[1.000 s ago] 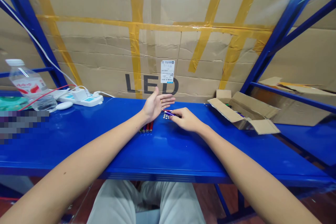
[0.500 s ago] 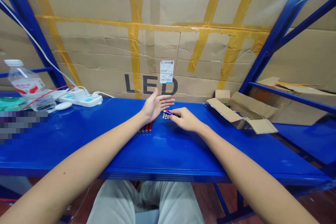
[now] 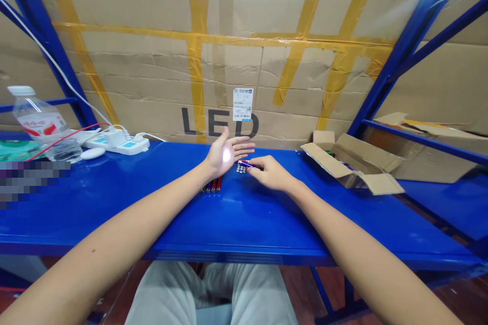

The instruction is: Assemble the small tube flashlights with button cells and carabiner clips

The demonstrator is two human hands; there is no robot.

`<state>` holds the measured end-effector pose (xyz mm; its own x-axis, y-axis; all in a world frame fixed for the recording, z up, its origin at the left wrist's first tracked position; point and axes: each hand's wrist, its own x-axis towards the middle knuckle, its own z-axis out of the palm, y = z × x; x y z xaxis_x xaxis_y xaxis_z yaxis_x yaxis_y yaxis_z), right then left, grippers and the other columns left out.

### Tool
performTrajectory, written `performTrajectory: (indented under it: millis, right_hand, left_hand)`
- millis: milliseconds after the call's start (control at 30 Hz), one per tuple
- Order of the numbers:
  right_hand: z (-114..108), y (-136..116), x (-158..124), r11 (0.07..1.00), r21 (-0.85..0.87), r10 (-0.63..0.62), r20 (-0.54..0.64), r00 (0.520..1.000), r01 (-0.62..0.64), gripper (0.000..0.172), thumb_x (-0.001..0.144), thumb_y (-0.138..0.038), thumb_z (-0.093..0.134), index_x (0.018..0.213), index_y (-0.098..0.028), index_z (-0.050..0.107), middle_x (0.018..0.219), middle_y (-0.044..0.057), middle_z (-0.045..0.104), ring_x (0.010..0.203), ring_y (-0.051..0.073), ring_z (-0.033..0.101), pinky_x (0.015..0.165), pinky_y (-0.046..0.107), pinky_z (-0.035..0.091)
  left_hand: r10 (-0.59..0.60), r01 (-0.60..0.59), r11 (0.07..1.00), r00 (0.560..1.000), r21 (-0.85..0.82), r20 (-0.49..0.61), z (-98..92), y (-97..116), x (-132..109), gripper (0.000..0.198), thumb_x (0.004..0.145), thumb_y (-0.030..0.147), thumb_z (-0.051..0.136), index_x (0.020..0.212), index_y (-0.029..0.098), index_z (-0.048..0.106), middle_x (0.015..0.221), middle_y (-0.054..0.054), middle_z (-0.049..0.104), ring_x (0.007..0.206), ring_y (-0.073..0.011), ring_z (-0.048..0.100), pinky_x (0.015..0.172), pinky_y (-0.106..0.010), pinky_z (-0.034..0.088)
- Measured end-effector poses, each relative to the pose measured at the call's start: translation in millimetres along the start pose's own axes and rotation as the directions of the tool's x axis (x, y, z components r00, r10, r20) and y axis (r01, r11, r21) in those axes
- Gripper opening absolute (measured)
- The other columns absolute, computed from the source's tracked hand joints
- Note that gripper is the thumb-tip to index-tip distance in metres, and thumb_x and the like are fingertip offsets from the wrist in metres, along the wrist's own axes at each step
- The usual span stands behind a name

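My left hand (image 3: 225, 155) is held up open, palm facing right, fingers stretched out, with a bright spot of light on the palm. My right hand (image 3: 270, 172) rests on the blue shelf (image 3: 160, 203), fingers closed round a small purple torch (image 3: 246, 164) that points at the left palm. Just beside the torch lies a cluster of small silver button cells (image 3: 241, 168). Under my left wrist lie a few thin red and dark stick-like torches (image 3: 213, 185) side by side.
An open cardboard box (image 3: 353, 165) sits at the right. A white power strip (image 3: 122, 143) with plugs, a white mouse-like object (image 3: 92, 153) and a water bottle (image 3: 40, 122) stand at the left. A taped cardboard sheet (image 3: 229, 56) marked LED forms the back wall.
A bright spot of light has appeared on my left palm. Both hands stay where they were.
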<state>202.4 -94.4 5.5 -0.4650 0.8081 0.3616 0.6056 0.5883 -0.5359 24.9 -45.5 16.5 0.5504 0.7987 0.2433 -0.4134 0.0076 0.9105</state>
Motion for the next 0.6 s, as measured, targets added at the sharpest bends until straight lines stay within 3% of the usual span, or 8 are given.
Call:
performTrajectory:
  millis: [200, 433, 600]
  right_hand:
    - [0.2, -0.6, -0.2, 1.000, -0.005, 0.001, -0.012, 1.000, -0.001, 0.026, 0.083, -0.027, 0.049, 0.062, -0.015, 0.057, 0.054, -0.004, 0.045, 0.057, 0.010, 0.035, 0.056, 0.026, 0.024]
    - [-0.7, -1.3, -0.3, 1.000, -0.005, -0.002, -0.009, 1.000, 0.002, 0.026, 0.085, -0.027, 0.049, 0.069, -0.014, 0.064, 0.059, -0.002, 0.054, 0.059, 0.011, 0.040, 0.058, 0.026, 0.026]
    - [-0.2, 0.4, 0.3, 1.000, -0.014, -0.001, -0.016, 1.000, 0.001, 0.024, 0.085, -0.025, 0.049, 0.067, -0.014, 0.062, 0.060, -0.002, 0.055, 0.059, 0.011, 0.040, 0.058, 0.027, 0.026]
  left_hand:
    - [0.001, -0.001, 1.000, 1.000, 0.025, -0.001, 2.0, 1.3, -1.5, 0.081, 0.083, 0.078, 0.033, 0.117, 0.012, 0.064, 0.125, -0.021, 0.065, 0.122, -0.0332, 0.057, 0.101, -0.045, 0.044]
    - [-0.006, 0.006, 1.000, 1.000, -0.004, 0.005, 1.9, 1.3, -1.7, 0.079, 0.084, 0.078, 0.033, 0.114, 0.012, 0.065, 0.122, -0.020, 0.066, 0.121, -0.0322, 0.058, 0.101, -0.043, 0.043]
    - [-0.012, 0.013, 1.000, 1.000, -0.027, 0.011, 1.3, 0.9, -1.0, 0.078, 0.085, 0.077, 0.032, 0.114, 0.012, 0.065, 0.121, -0.019, 0.067, 0.119, -0.0319, 0.059, 0.102, -0.043, 0.043]
